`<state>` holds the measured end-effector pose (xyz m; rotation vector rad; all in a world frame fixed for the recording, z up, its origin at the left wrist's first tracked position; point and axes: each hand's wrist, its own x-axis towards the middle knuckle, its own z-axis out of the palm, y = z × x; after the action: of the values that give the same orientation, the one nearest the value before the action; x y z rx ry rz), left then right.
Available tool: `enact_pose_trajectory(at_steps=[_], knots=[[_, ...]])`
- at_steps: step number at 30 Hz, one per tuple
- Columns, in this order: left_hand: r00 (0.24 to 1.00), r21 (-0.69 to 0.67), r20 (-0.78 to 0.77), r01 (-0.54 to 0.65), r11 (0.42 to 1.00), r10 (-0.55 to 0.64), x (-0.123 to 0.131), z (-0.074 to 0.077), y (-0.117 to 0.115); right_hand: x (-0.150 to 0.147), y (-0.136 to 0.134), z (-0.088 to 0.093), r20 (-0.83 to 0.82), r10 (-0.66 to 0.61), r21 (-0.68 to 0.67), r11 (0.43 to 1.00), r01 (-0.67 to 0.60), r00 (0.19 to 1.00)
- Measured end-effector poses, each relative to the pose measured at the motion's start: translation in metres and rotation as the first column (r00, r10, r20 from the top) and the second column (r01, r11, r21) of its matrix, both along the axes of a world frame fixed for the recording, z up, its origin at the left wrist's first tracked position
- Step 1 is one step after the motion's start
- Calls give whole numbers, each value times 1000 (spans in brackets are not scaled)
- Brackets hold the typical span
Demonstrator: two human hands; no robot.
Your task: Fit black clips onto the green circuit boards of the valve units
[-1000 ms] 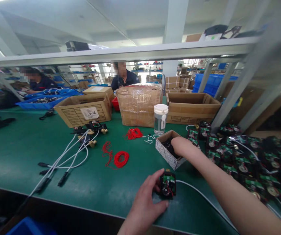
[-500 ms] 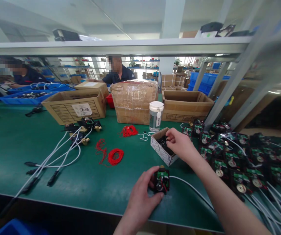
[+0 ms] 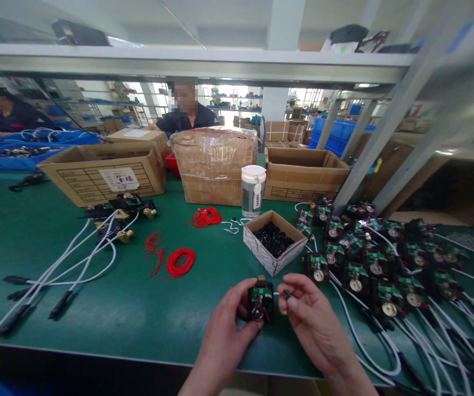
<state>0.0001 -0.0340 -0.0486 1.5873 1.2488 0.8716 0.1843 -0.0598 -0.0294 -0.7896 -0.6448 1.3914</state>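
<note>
Just in front of the parts box [image 3: 261, 257], left hand [image 3: 228, 330] is clasping black module [image 3: 260, 301]. Right hand [image 3: 317, 322] is pinching tiny black part [image 3: 287, 293], which risks slipping out if the pinch loosens.

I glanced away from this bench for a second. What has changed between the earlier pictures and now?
The right hand has left the small cardboard box and drawn back toward the body. It now pinches a small black part next to the black module. The left hand kept its grip on the module. The box, the red wire coils and the bottle stayed put.
</note>
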Motion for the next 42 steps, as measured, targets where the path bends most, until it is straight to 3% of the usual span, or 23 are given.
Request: enact_pose_trajectory(at_steps=[16, 19, 22, 27, 34, 36, 39, 42], knots=[[1000, -12, 3, 4, 1000, -4, 0, -1, -1, 0, -3, -17, -252, -100, -192, 980, 51, 963], [1000, -7, -1, 0, 1000, 0, 0, -1, -1, -1, -5, -15, -131, -84, -132, 989, 66, 988], [1000, 2, -2, 0, 1000, 0, 0, -1, -2, -2, -8, -17, 138, -115, -36, 992, 121, 984], [1000, 36, 1, -2, 999, 2, -1, -1, -2, -1, -14, -25, 535, -241, 130, 971, 202, 810], [1000, 26, 14, 14, 1000, -15, -1, -3, -2, 1, -15, -21, 741, -294, 271, 953, 132, 603], [1000, 21, 12, 16, 1000, -16, -1, -1, -2, 1, -15, -21, 733, -278, 242, 959, 144, 621], [1000, 9, 9, 8, 1000, -8, 0, 1, -4, 0, -15, -25, 634, -259, 160, 966, 204, 729], [1000, -2, 7, -17, 1000, 17, 4, 1, -7, -4, -16, -27, 581, -256, 105, 965, 240, 773]])
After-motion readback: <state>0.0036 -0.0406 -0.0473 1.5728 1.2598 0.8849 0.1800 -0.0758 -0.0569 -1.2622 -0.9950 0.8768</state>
